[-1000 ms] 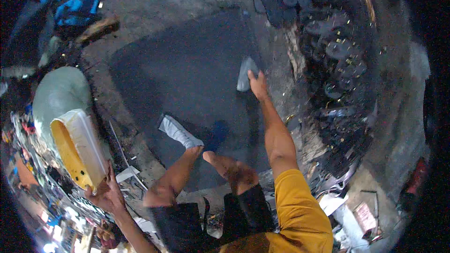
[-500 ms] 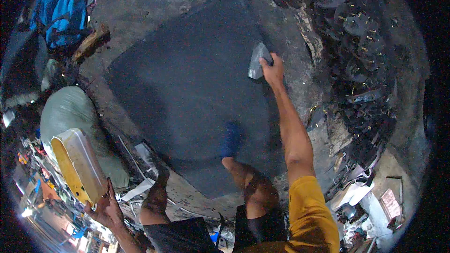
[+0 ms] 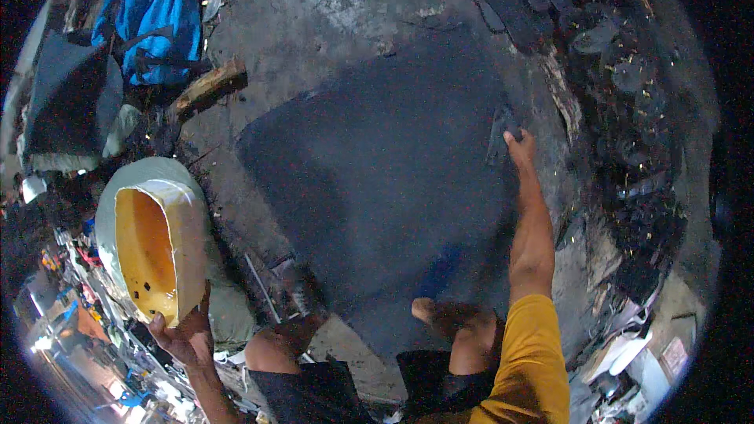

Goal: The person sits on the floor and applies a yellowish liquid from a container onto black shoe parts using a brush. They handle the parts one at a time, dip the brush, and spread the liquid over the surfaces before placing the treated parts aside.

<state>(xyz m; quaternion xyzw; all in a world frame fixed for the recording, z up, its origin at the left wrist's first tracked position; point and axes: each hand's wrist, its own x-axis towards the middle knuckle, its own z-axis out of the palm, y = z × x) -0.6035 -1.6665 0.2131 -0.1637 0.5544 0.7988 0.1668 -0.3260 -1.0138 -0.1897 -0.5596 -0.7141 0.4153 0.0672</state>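
The dark sheet lies spread on the ground; how much is done or left, I cannot tell. Right arm stretched far forward, the right hand has its grip pinching a flat, dark piece at the sheet's right edge — the left hand, low, holds a tilted yellow-lined tub by its near end, dark specks inside.

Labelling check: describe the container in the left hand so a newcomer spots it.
Find the big dark sheet, then the plump grey-green sack left of it. Overlapping that sack in view, the left hand holds the container. Its yellow-orange inside and pale outer wall set it apart from the dull sack.
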